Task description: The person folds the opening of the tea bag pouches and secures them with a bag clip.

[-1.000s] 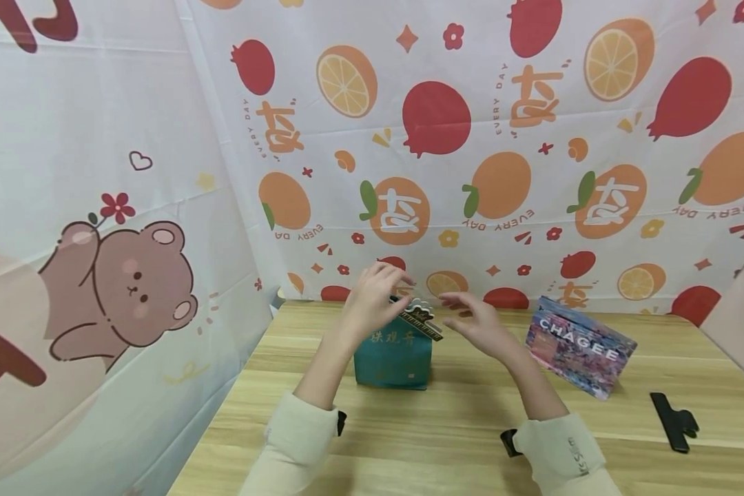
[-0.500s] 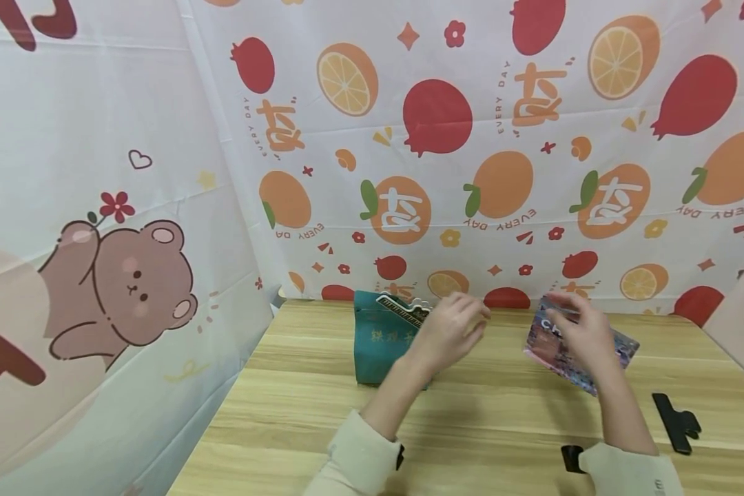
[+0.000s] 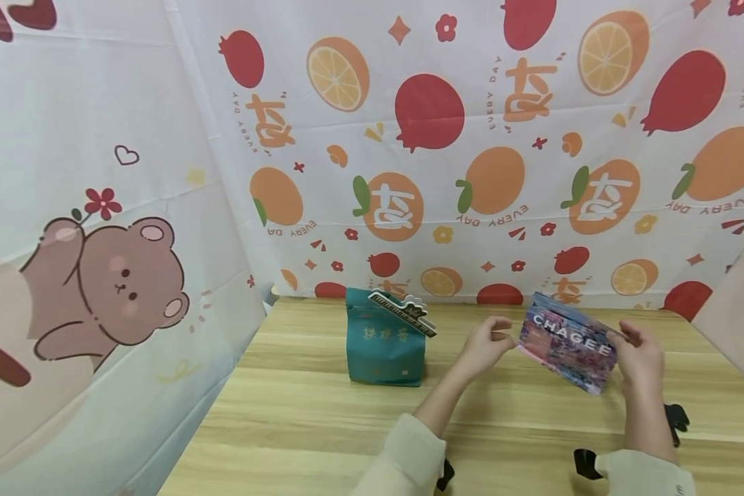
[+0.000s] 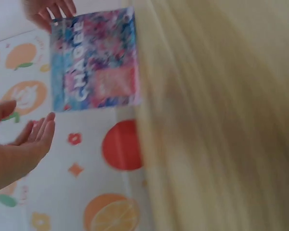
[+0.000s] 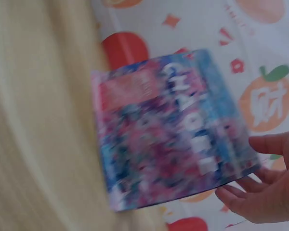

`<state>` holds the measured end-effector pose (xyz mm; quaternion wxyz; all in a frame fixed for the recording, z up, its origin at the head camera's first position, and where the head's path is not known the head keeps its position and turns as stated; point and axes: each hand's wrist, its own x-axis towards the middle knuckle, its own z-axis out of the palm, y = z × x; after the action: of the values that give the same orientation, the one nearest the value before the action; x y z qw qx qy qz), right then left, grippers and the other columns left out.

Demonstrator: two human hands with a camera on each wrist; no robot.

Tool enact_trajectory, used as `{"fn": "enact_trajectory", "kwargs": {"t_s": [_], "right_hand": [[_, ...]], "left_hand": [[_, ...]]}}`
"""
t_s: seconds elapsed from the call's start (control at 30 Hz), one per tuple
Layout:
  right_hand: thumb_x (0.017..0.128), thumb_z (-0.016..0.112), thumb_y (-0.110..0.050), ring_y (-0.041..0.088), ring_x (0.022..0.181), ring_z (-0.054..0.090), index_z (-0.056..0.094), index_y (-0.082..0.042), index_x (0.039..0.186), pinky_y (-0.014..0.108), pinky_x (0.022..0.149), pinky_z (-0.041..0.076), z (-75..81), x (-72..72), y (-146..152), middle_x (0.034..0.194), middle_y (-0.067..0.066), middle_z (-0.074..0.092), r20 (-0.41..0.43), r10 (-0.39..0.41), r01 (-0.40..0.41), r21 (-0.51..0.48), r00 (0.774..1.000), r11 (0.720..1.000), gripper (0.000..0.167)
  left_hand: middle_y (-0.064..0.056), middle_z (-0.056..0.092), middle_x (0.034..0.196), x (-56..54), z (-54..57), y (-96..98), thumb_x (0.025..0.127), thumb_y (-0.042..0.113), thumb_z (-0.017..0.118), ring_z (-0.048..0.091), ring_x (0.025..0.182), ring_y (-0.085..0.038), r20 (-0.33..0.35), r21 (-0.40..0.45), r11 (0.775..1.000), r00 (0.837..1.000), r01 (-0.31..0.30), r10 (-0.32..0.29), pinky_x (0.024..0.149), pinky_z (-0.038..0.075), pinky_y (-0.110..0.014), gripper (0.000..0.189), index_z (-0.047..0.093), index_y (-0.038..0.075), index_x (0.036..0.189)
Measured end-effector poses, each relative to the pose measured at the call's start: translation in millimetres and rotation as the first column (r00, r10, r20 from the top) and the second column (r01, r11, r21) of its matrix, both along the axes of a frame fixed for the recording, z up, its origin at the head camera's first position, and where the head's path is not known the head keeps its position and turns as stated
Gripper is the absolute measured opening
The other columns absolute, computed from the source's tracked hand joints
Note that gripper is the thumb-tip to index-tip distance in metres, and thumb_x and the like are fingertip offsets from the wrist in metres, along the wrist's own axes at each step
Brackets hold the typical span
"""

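A colourful CHAGEE pouch (image 3: 567, 344) stands tilted on the table. My right hand (image 3: 641, 358) is at its right upper corner, thumb and fingers apart and right at the edges, as the right wrist view shows (image 5: 272, 178). To the pouch's left, my left hand (image 3: 486, 344) holds nothing; its fingers are relaxed and spread towards the pouch, and the left wrist view has that hand (image 4: 19, 149) apart from it. A teal pouch (image 3: 384, 351) with gold characters stands further left, a dark, ornate clip (image 3: 403, 313) slanting across its upper right corner.
A black clip (image 3: 676, 419) lies on the wooden table (image 3: 273, 413) at the right, partly hidden by my right forearm. Behind the table hangs a white fruit-print cloth (image 3: 341, 145); a bear-print cloth (image 3: 130, 289) covers the left side.
Both hands have left the teal pouch and its clip and moved right to the CHAGEE pouch. The right hand has shifted from in front of this pouch to its right corner.
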<state>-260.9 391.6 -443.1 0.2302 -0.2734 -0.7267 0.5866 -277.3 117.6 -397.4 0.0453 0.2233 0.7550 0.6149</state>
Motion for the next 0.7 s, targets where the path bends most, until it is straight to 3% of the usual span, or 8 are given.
{"fn": "enact_trajectory", "kwargs": {"t_s": [0.1, 0.17, 0.23, 0.27, 0.37, 0.5, 0.6, 0.7], "right_hand": [[0.092, 0.052, -0.037, 0.031, 0.114, 0.042, 0.051, -0.005, 0.128, 0.037, 0.087, 0.039, 1.3, 5.0, -7.5, 0.129, 0.018, 0.045, 0.071, 0.024, -0.034, 0.142, 0.997, 0.989, 0.048], [0.095, 0.046, -0.029, 0.036, 0.108, 0.043, 0.05, 0.006, 0.123, 0.038, 0.079, 0.039, 12.4, 14.4, -20.4, 0.122, 0.027, 0.047, 0.097, 0.019, -0.041, 0.229, 0.995, 0.973, 0.044], [0.097, 0.042, -0.022, 0.036, 0.105, 0.043, 0.049, 0.01, 0.12, 0.035, 0.075, 0.038, 22.8, 23.4, -32.0, 0.119, 0.029, 0.046, 0.106, 0.037, -0.061, 0.239, 0.994, 0.969, 0.041], [0.097, 0.041, -0.021, 0.034, 0.102, 0.043, 0.048, 0.011, 0.12, 0.033, 0.072, 0.037, 26.7, 26.8, -36.6, 0.116, 0.028, 0.046, 0.105, 0.048, -0.07, 0.218, 0.993, 0.973, 0.04], [0.099, 0.038, -0.022, 0.034, 0.108, 0.038, 0.043, 0.011, 0.124, 0.037, 0.079, 0.038, 33.9, 34.1, -44.0, 0.122, 0.027, 0.042, 0.118, 0.116, -0.133, 0.147, 0.986, 0.98, 0.042], [0.099, 0.038, -0.025, 0.033, 0.103, 0.037, 0.043, 0.01, 0.121, 0.044, 0.079, 0.035, 33.9, 36.1, -44.4, 0.117, 0.025, 0.041, 0.124, 0.211, -0.227, 0.13, 0.97, 0.965, 0.042], [0.099, 0.037, -0.024, 0.033, 0.101, 0.037, 0.042, 0.012, 0.118, 0.044, 0.078, 0.035, 32.9, 35.0, -43.7, 0.114, 0.026, 0.041, 0.134, 0.26, -0.278, 0.144, 0.956, 0.95, 0.041], [0.098, 0.035, -0.023, 0.039, 0.107, 0.035, 0.035, 0.014, 0.121, 0.051, 0.086, 0.033, 34.1, 35.5, -44.8, 0.119, 0.032, 0.036, 0.162, 0.291, -0.314, 0.134, 0.943, 0.94, 0.044]], "left_hand": [[-0.009, 0.063, 0.105, -7.4, -5.8, 13.7, 0.082, 0.001, 0.062, 0.061, 0.094, -0.017, 0.106, 0.11, 0.99, 0.991, -0.09, 0.078, 0.078, 0.047, -0.026, 0.027, 0.061, -0.002, 0.109], [-0.01, 0.064, 0.105, -12.2, -8.4, 19.9, 0.082, 0.0, 0.061, 0.061, 0.094, -0.018, 0.126, 0.104, 0.984, 0.983, -0.148, 0.134, 0.078, 0.047, -0.026, 0.028, 0.061, -0.001, 0.109], [-0.01, 0.062, 0.109, -17.2, -12.2, 23.9, 0.082, -0.001, 0.06, 0.06, 0.096, -0.019, 0.135, 0.073, 0.981, 0.976, -0.182, 0.171, 0.077, 0.047, -0.026, 0.031, 0.061, 0.0, 0.112], [-0.01, 0.061, 0.112, -19.3, -14.4, 25.2, 0.081, -0.003, 0.059, 0.06, 0.096, -0.02, 0.129, 0.053, 0.981, 0.975, -0.188, 0.18, 0.076, 0.048, -0.027, 0.034, 0.06, 0.0, 0.115], [-0.009, 0.058, 0.12, -24.0, -21.3, 27.2, 0.081, -0.004, 0.057, 0.058, 0.103, -0.024, 0.105, -0.014, 0.984, 0.978, -0.178, 0.178, 0.074, 0.048, -0.028, 0.041, 0.057, 0.002, 0.122], [-0.009, 0.056, 0.124, -26.5, -29.3, 31.2, 0.085, -0.003, 0.055, 0.055, 0.108, -0.026, 0.103, -0.056, 0.989, 0.984, -0.138, 0.143, 0.078, 0.047, -0.027, 0.042, 0.055, 0.003, 0.126], [-0.011, 0.056, 0.122, -26.5, -32.3, 35.0, 0.085, -0.003, 0.056, 0.055, 0.107, -0.025, 0.112, -0.047, 0.991, 0.985, -0.124, 0.128, 0.079, 0.046, -0.026, 0.041, 0.055, 0.003, 0.126], [-0.012, 0.058, 0.119, -26.1, -32.9, 37.1, 0.084, -0.005, 0.055, 0.057, 0.104, -0.024, 0.115, -0.031, 0.992, 0.986, -0.121, 0.123, 0.076, 0.047, -0.025, 0.044, 0.053, 0.003, 0.127]]}}
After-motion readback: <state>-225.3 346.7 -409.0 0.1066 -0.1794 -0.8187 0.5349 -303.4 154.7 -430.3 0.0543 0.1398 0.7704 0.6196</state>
